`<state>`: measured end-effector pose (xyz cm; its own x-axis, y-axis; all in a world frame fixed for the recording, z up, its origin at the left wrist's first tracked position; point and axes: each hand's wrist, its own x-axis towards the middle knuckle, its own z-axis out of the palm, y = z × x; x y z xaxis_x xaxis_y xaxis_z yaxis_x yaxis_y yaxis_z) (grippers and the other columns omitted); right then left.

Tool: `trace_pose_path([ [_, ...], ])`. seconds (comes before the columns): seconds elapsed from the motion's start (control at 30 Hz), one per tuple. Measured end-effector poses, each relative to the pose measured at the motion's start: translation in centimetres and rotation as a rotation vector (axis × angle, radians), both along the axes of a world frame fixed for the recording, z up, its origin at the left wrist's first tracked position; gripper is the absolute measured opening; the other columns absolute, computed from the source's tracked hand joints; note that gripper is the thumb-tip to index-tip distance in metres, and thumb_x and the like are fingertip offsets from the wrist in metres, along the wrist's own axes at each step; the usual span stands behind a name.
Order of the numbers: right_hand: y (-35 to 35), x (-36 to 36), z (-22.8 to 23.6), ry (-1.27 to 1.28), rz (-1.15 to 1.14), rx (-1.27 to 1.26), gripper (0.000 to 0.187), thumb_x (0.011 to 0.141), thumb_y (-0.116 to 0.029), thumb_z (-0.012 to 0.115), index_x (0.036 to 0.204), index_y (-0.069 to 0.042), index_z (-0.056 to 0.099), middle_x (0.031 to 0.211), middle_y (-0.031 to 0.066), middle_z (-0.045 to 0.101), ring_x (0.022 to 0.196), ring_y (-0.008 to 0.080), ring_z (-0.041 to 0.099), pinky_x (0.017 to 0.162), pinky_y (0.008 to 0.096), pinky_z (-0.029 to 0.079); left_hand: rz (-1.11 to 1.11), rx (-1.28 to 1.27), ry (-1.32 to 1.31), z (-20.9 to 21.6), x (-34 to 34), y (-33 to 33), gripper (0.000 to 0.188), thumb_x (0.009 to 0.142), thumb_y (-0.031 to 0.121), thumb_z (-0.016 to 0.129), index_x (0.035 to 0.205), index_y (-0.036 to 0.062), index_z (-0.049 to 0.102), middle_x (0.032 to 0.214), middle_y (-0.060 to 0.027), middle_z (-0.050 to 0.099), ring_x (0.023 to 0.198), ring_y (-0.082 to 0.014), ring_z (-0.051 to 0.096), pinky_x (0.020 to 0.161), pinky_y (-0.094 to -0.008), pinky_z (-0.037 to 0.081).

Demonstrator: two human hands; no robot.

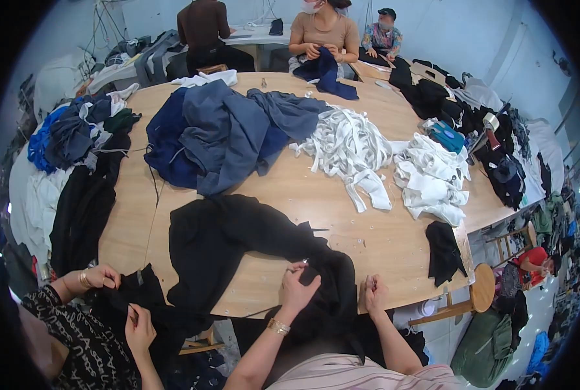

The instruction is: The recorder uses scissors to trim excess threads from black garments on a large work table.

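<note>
A black garment [212,227] lies across the near part of the table, one length of it curving right and down over the front edge into my lap. My left hand [297,290], with bracelets at the wrist, is closed on its dark cloth. A small shiny bit shows at those fingertips, too small to name. Just right of the cloth, my right hand [375,295] is closed at the table's edge, thumb against fingers. Whatever it may hold is hidden. A small black fabric piece [444,253] lies farther right.
Grey and navy garments [225,130] are heaped mid-table, beside piles of white fabric strips [348,146] and white pieces [429,175]. A co-worker's hands [137,325] handle black cloth close on my left. Other people sit across the table. A wooden stool [482,283] stands at right.
</note>
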<state>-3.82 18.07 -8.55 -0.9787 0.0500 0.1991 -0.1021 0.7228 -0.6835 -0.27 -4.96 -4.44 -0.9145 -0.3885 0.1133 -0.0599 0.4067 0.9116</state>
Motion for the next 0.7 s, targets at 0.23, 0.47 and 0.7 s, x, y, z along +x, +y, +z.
trace_pose_path([
  [0.23, -2.1, -0.9, 5.4, -0.161, -0.047, -1.013, 0.028, 0.094, -0.032, 0.045, 0.079, -0.008, 0.049, 0.063, 0.0021, 0.050, 0.041, 0.0061, 0.044, 0.036, 0.0187, 0.033, -0.170, 0.123, 0.068, 8.3, 0.8, 0.5, 0.023, 0.069, 0.012, 0.071, 0.088, -0.0002, 0.065, 0.108, -0.0096, 0.053, 0.102, -0.0213, 0.049, 0.088, -0.0322, 0.041],
  [0.47, -5.6, -2.2, 16.4, -0.485, 0.683, -0.908, 0.034, 0.095, -0.022, 0.042, 0.125, -0.007, 0.047, 0.062, 0.0000, 0.055, 0.040, 0.0035, 0.045, 0.037, 0.0162, 0.029, -0.467, 0.213, 0.013, 12.0, 1.7, 0.8, 0.022, 0.066, 0.009, 0.073, 0.084, 0.0004, 0.063, 0.106, -0.0057, 0.049, 0.104, -0.0184, 0.046, 0.092, -0.0310, 0.036],
  [0.7, -4.8, -2.2, 17.9, -0.920, 0.905, -0.718, 0.038, 0.093, -0.030, 0.045, 0.124, -0.008, 0.048, 0.067, -0.0059, 0.050, 0.040, 0.0028, 0.038, 0.037, 0.0171, 0.026, -0.623, 0.206, -0.025, 13.4, 2.1, 0.7, 0.025, 0.067, 0.013, 0.072, 0.088, 0.0019, 0.065, 0.103, -0.0073, 0.052, 0.103, -0.0193, 0.048, 0.088, -0.0310, 0.040],
])
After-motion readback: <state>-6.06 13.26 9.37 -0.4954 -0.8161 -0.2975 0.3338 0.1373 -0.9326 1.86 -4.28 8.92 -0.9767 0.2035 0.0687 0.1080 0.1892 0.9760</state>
